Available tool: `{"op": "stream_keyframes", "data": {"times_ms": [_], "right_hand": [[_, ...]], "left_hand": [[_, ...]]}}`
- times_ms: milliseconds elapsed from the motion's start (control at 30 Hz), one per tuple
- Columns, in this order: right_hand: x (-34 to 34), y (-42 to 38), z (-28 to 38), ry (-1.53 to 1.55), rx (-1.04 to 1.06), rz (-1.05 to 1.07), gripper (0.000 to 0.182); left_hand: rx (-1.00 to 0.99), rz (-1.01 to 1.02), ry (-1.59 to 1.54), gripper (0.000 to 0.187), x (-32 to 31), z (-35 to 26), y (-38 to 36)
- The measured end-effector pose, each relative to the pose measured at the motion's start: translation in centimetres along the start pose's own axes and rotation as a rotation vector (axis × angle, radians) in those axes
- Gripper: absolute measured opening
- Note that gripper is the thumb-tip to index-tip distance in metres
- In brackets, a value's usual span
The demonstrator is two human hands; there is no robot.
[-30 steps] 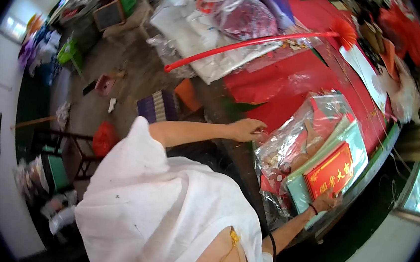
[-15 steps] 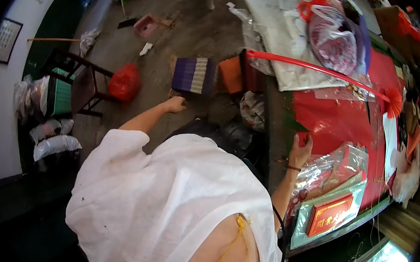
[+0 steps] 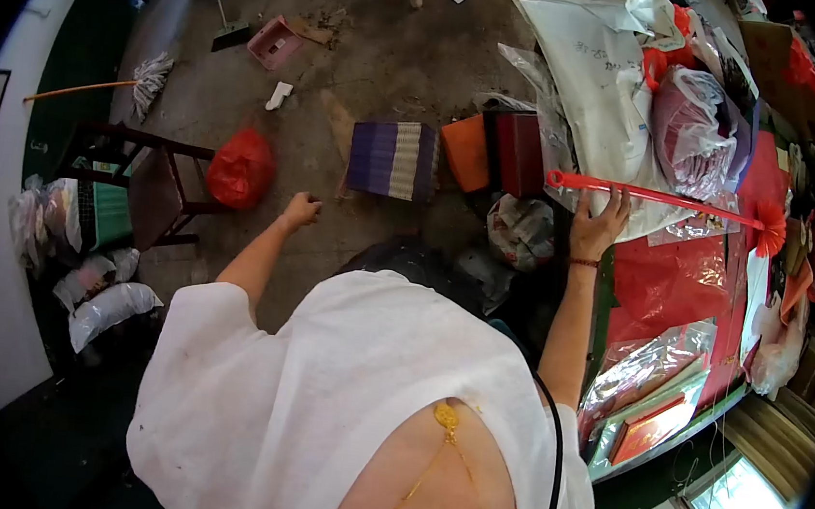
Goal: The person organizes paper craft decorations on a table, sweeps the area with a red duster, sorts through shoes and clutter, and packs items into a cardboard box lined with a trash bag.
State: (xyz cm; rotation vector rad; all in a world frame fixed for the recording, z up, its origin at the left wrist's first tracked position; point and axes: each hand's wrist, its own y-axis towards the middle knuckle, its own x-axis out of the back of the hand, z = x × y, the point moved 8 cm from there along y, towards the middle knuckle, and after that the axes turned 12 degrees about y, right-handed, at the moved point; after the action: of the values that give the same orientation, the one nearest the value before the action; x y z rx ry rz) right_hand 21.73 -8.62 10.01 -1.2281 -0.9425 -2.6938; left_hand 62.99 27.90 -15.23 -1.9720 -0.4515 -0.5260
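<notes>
A long-handled brush with a red handle (image 3: 669, 196) and red bristles (image 3: 770, 229) lies across the table on the right, partly over a white sack (image 3: 604, 88). My right hand (image 3: 599, 225), with a beaded bracelet at the wrist, is at the near part of this handle; its fingers are apart and the tips overlap the handle, not wrapped round it. My left hand (image 3: 302, 209) hangs over the floor with its fingers curled in, and nothing shows in it. Nearest to it is a purple and cream woven box-shaped stool (image 3: 392, 159).
Red sheets (image 3: 667, 277) and plastic-wrapped folders (image 3: 643, 382) cover the table. An orange box (image 3: 465, 153) and a stuffed plastic bag (image 3: 520, 231) stand beside it. On the left are a dark chair (image 3: 156, 196), a red bag (image 3: 240, 170) and a mop (image 3: 149, 82).
My right hand has moved forward from above the plastic-wrapped folders to the brush handle. My left hand has shifted slightly left and back. The whole view has turned a little.
</notes>
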Motion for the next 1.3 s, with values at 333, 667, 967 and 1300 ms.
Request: {"op": "stream_keyframes", "data": {"times_ms": [333,667,967,1300], "right_hand": [[-7.2,-0.1,-3.2,-0.089,0.022,0.160,0.050],[-8.4,-0.7,-6.0,0.004,-0.073,0.135,0.060],[-8.8,-1.1,-6.0,-0.035,-0.011,0.062,0.058],[-14.4,5.9,3.0,-0.480,-0.310,0.314,0.071]], "left_hand": [[0.001,0.063,0.024,0.026,-1.7,-0.7,2.0],[0.023,-0.048,-0.040,0.028,1.6,-6.4,1.0],[-0.185,-0.047,0.139,0.029,9.0,-7.9,5.3],[0.061,0.012,0.110,0.032,22.7,11.3,6.2]]}}
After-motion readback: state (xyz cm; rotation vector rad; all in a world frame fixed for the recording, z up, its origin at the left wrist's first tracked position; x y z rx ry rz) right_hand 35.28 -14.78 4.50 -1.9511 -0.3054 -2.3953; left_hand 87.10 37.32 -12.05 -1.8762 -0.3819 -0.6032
